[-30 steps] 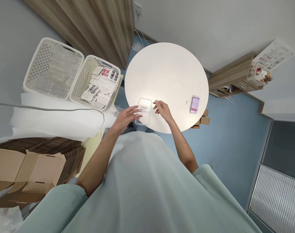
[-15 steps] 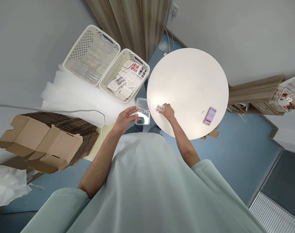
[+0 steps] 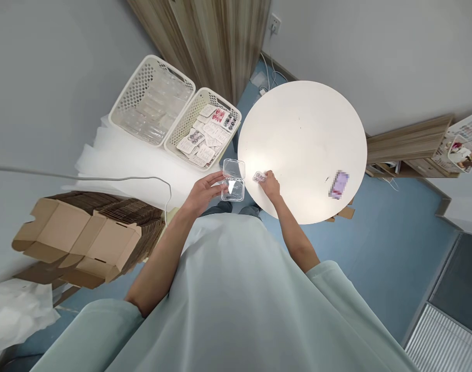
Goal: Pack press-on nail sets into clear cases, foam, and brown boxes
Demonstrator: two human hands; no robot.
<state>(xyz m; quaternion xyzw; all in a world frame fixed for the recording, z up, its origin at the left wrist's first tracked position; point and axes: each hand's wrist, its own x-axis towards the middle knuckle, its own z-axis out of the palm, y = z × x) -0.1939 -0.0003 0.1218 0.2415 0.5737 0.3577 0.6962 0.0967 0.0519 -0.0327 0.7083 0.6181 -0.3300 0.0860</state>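
Note:
My left hand (image 3: 201, 196) is closed on the edge of a small clear plastic box (image 3: 233, 192). Its hinged lid (image 3: 234, 168) stands open on the far side, and light glints off the base. Over the near left part of the round white table (image 3: 309, 134), my right hand (image 3: 271, 186) pinches a small card of press-on nails (image 3: 259, 177) between thumb and fingers. The card is a short way to the right of the box, apart from it. Small dark rounded shapes show on the card, partly blurred.
One white basket (image 3: 115, 106) contains many clear boxes; its neighbour (image 3: 172, 135) carries nail cards. Flattened cardboard boxes (image 3: 80, 235) are stacked at left, a cable (image 3: 142, 179) running above them. A purple blurred object (image 3: 338, 184) lies on the table's right side.
The card in my right hand has tilted, so its face shows less plainly. My left hand keeps the open box beside it. The whole view has shifted slightly.

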